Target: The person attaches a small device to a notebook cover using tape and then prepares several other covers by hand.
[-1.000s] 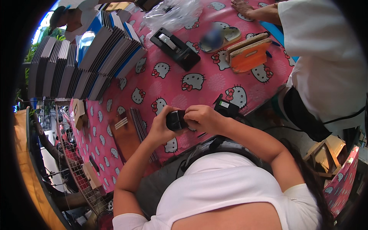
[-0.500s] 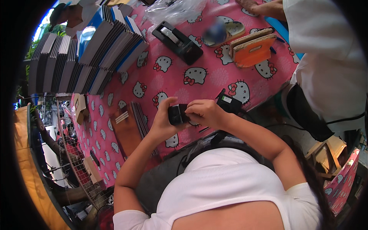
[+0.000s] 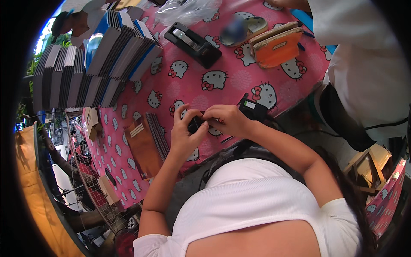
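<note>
1. Stacks of flat grey and black booklets [image 3: 92, 64], some with blue covers, stand in leaning rows at the desk's far left corner.
2. Brown leather pieces [image 3: 143, 147] lie near the left part of the desk's near edge, with a dark ribbed strip [image 3: 157, 135] just beside them on the pink cartoon-cat cloth of the desk [image 3: 231, 81].
3. The left hand [image 3: 184, 137] is over the near edge of the desk, its grip clenched around the left side of a small black object [image 3: 196, 124], with the thumb on top.
4. That small black object sits between both hands, just above the near edge around the middle of the desk; what it is cannot be made out.
5. The right hand [image 3: 227, 120] touches the same object from the right, its fingertips pinching the top of it.
6. A black boxy device [image 3: 253, 109] with a pale label lies at the near edge, just beyond the right hand.
7. Farther back, a black tape dispenser [image 3: 193, 43] lies toward the far edge.
8. An orange case [image 3: 276, 49] stands near the far right corner.
9. Another person's white sleeve [image 3: 364, 64] is beside the right edge.
</note>
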Available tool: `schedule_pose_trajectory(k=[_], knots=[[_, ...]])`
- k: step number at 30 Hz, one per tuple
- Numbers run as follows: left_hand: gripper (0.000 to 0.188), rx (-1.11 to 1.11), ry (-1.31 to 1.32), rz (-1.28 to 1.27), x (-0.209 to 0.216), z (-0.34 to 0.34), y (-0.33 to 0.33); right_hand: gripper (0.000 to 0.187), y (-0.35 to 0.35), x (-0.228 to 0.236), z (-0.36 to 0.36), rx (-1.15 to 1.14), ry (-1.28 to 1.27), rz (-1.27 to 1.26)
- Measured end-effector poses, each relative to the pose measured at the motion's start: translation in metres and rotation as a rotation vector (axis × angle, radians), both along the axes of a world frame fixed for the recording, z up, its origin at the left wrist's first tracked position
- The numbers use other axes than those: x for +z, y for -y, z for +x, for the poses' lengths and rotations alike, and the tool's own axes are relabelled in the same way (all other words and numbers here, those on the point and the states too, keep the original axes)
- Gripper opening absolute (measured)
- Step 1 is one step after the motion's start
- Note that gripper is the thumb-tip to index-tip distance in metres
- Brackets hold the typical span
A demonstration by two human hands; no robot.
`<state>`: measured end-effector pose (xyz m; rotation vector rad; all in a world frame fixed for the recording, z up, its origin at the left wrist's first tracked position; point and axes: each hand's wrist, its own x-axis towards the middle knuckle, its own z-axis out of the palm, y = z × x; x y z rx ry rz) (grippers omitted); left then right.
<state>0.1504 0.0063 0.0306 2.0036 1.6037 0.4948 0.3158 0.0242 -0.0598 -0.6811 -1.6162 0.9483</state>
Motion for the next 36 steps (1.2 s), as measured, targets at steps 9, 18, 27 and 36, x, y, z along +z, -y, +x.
schedule_pose_trajectory(k=[9, 18, 27, 36], knots=[[0.019, 0.149, 0.104, 0.204, -0.017, 0.010, 0.003, 0.026, 0.006, -0.001, 0.002, 0.101, -0.142, -0.346], [0.017, 0.128, 0.088, 0.213, -0.017, 0.010, 0.003, 0.010, 0.024, 0.007, 0.001, -0.124, 0.412, -0.192], [0.018, 0.122, 0.106, 0.204, -0.018, 0.013, 0.002, 0.009, 0.021, -0.007, -0.010, -0.112, 0.476, -0.156], [0.019, 0.119, 0.097, 0.201, -0.018, 0.010, 0.003, 0.009, 0.016, -0.008, -0.011, -0.071, 0.485, -0.068]])
